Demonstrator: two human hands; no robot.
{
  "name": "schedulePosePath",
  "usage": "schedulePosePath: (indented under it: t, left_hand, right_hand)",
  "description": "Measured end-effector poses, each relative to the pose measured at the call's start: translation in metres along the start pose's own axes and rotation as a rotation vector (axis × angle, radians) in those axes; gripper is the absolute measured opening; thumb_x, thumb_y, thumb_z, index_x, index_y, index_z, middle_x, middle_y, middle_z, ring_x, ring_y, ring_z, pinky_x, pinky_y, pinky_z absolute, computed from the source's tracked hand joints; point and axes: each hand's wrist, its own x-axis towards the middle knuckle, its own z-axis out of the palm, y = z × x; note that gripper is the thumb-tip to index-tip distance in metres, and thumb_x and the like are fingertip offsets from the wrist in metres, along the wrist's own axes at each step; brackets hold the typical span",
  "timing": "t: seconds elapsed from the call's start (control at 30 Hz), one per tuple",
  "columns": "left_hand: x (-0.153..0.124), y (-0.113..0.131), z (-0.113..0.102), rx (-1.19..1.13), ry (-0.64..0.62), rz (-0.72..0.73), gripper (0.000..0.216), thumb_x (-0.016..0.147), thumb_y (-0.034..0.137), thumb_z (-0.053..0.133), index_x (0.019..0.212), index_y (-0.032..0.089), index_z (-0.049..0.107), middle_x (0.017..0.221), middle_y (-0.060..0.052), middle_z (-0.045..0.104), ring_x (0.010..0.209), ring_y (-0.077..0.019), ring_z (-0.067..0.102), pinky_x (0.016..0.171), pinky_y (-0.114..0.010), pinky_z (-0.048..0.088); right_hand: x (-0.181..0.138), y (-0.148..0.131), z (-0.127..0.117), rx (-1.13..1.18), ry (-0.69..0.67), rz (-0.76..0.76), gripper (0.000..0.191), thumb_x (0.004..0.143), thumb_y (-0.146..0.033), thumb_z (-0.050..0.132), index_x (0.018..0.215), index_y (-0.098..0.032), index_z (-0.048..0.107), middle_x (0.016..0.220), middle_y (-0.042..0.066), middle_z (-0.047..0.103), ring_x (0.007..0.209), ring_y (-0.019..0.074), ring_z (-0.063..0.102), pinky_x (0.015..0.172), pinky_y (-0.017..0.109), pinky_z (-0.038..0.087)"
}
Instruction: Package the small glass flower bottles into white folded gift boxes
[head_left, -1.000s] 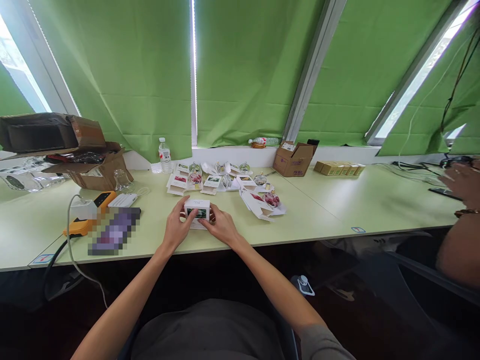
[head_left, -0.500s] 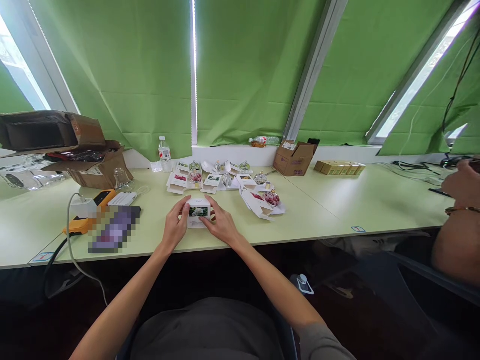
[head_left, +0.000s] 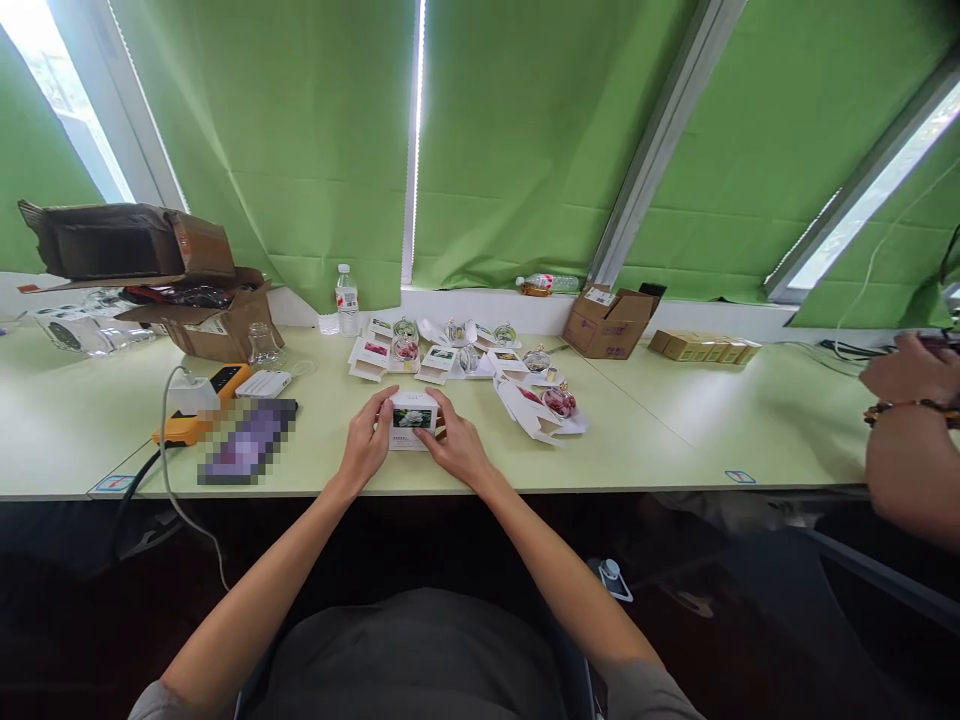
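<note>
Between my two hands a small white carton (head_left: 414,419) stands near the table's front edge, its side printed with a white flower on green leaves. My left hand (head_left: 368,440) grips the carton's left side, fingers reaching over its upper edge. On the right side my right hand (head_left: 454,440) is closed on it, the thumb across the front face. Beyond them lie several opened white cartons with glass globes; the closest is an unfolded carton (head_left: 534,412) bearing a globe of dark pink flowers (head_left: 559,402).
Cardboard boxes (head_left: 217,325) are stacked at the left, near a phone-like blurred object (head_left: 251,440) and a yellow device (head_left: 180,428). A water bottle (head_left: 346,302) stands at the back. Right lie a brown carton (head_left: 606,325) and yellow boxes (head_left: 701,346). A co-worker's arm (head_left: 911,440) is far right.
The view has turned slightly left, so the scene sits further right in the frame. Both my hands keep hold of the white carton. The co-worker's hand remains at the far right.
</note>
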Motion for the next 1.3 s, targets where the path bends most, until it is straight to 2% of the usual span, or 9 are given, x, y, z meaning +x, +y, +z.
schedulePosePath:
  t: [0.2, 0.33, 0.4, 0.6, 1.0, 1.2, 1.3]
  left_hand:
    - [-0.0001, 0.0012, 0.0001, 0.003, 0.018, 0.008, 0.039, 0.099, 0.041, 0.037, 0.125, 0.019, 0.057, 0.118, -0.009, 0.066, 0.101, -0.0208, 0.063, 0.086, -0.033, 0.049]
    - [-0.0005, 0.0028, 0.0005, -0.004, 0.021, 0.019, 0.037, 0.099, 0.037, 0.037, 0.126, 0.020, 0.056, 0.121, -0.008, 0.064, 0.101, -0.0194, 0.062, 0.086, -0.031, 0.048]
    - [-0.0005, 0.0031, 0.0007, -0.013, 0.026, 0.029, 0.035, 0.099, 0.036, 0.038, 0.125, 0.020, 0.056, 0.121, -0.008, 0.064, 0.101, -0.0187, 0.061, 0.086, -0.030, 0.047]
    - [-0.0006, 0.0037, 0.0016, -0.036, 0.026, 0.003, 0.033, 0.099, 0.036, 0.038, 0.121, 0.020, 0.058, 0.117, -0.007, 0.065, 0.098, -0.0176, 0.061, 0.084, -0.029, 0.048]
    - [-0.0008, 0.0013, 0.0026, -0.057, 0.014, -0.007, 0.033, 0.098, 0.039, 0.040, 0.119, 0.019, 0.057, 0.111, -0.008, 0.066, 0.096, -0.0184, 0.063, 0.083, -0.031, 0.050]
    - [-0.0008, 0.0007, 0.0033, -0.055, 0.015, 0.003, 0.038, 0.098, 0.038, 0.040, 0.129, 0.020, 0.053, 0.124, -0.008, 0.062, 0.105, -0.0190, 0.060, 0.087, -0.031, 0.049]
    - [-0.0006, 0.0004, 0.0033, -0.054, 0.005, -0.002, 0.036, 0.098, 0.038, 0.040, 0.125, 0.020, 0.057, 0.125, -0.008, 0.062, 0.107, -0.0198, 0.060, 0.087, -0.031, 0.049]
  right_hand:
    - [0.0001, 0.0029, 0.0014, 0.015, 0.002, -0.018, 0.071, 0.090, -0.034, 0.053, 0.150, -0.029, 0.016, 0.106, 0.005, 0.068, 0.079, 0.0205, 0.067, 0.071, 0.034, 0.056]
    - [0.0002, 0.0050, 0.0040, 0.040, 0.065, -0.060, 0.069, 0.089, -0.033, 0.055, 0.149, -0.031, 0.021, 0.130, 0.006, 0.058, 0.093, 0.0211, 0.065, 0.070, 0.032, 0.058]
    - [0.0004, 0.0059, 0.0052, 0.040, 0.081, -0.061, 0.067, 0.088, -0.033, 0.055, 0.147, -0.031, 0.024, 0.133, 0.006, 0.055, 0.095, 0.0212, 0.065, 0.070, 0.032, 0.059]
    - [0.0007, 0.0052, 0.0047, 0.018, 0.049, -0.039, 0.063, 0.090, -0.033, 0.053, 0.146, -0.029, 0.025, 0.120, 0.006, 0.063, 0.092, 0.0224, 0.067, 0.071, 0.034, 0.058]
    - [-0.0007, 0.0032, 0.0041, -0.034, 0.045, -0.032, 0.065, 0.089, -0.032, 0.054, 0.146, -0.027, 0.023, 0.113, 0.006, 0.066, 0.092, 0.0231, 0.067, 0.071, 0.033, 0.056]
    - [-0.0015, 0.0025, 0.0033, -0.045, 0.042, -0.028, 0.068, 0.091, -0.035, 0.052, 0.149, -0.026, 0.018, 0.111, 0.007, 0.066, 0.087, 0.0224, 0.067, 0.070, 0.033, 0.055]
    - [-0.0018, 0.0027, 0.0025, -0.045, 0.042, -0.032, 0.068, 0.090, -0.035, 0.053, 0.149, -0.026, 0.019, 0.110, 0.007, 0.067, 0.088, 0.0226, 0.067, 0.071, 0.033, 0.055]
